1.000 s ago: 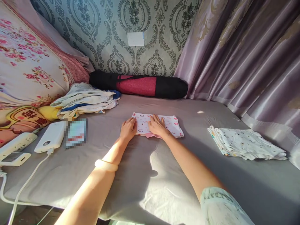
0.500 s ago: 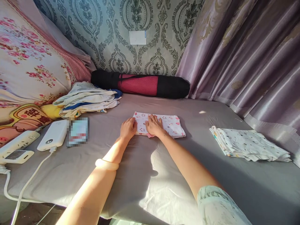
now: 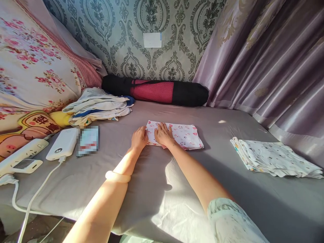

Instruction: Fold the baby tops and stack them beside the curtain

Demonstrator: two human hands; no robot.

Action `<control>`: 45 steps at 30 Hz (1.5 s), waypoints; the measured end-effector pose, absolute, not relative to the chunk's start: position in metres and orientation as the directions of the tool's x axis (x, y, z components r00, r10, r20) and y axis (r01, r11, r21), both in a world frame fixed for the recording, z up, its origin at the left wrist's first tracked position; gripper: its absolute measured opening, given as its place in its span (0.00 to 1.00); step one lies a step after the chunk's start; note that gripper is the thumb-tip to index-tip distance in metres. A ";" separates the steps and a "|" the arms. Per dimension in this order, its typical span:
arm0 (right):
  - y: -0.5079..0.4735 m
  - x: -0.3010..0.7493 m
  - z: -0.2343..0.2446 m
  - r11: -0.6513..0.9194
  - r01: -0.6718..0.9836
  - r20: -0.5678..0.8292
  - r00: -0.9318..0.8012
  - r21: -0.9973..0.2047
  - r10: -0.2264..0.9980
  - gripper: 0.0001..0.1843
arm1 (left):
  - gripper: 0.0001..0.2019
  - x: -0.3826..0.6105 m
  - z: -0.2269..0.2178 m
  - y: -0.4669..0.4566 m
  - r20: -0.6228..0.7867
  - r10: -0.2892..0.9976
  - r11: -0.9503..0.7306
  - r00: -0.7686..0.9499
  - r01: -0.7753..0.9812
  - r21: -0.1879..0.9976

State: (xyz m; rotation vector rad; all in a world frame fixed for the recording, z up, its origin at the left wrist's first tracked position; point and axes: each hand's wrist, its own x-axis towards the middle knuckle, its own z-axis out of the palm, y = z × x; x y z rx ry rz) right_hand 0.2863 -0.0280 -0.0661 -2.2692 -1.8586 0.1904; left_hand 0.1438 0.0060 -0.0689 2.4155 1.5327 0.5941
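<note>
A small folded white cloth with pink prints [image 3: 183, 135] lies on the grey bed sheet [image 3: 157, 182] in front of me. My right hand [image 3: 164, 135] lies flat on its left part, fingers spread. At the cloth's left edge rests my left hand [image 3: 139, 138], its fingers curled onto that edge. A pale bangle circles my left wrist.
A second folded patterned cloth [image 3: 274, 158] lies at the right. Folded clothes [image 3: 97, 108] are stacked at the back left beside floral pillows [image 3: 32, 71]. A black and red roll bag [image 3: 157, 90] lies against the wall. A power bank [image 3: 62, 144], phone and cable sit at the left. Curtains hang at the right.
My right hand has slid leftward across the cloth towards my left hand. The camera has shifted slightly, moving everything a little to the right.
</note>
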 end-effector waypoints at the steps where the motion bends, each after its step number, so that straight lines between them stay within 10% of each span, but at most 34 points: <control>1: -0.028 0.287 -0.066 -0.188 0.953 0.022 0.199 -0.237 0.980 0.31 | 0.19 0.143 -0.069 0.006 0.216 0.904 -0.427 0.370 0.813 0.396; 37: 0.004 0.247 -0.064 -0.034 0.961 0.008 0.038 -0.274 0.999 0.31 | 0.21 0.146 -0.060 0.007 0.191 0.972 -0.231 0.138 0.713 0.662; 45: 0.004 0.267 -0.055 -0.032 0.863 0.090 0.090 -0.503 0.992 0.29 | 0.23 0.146 -0.070 0.010 0.273 0.931 -0.358 0.241 0.737 0.573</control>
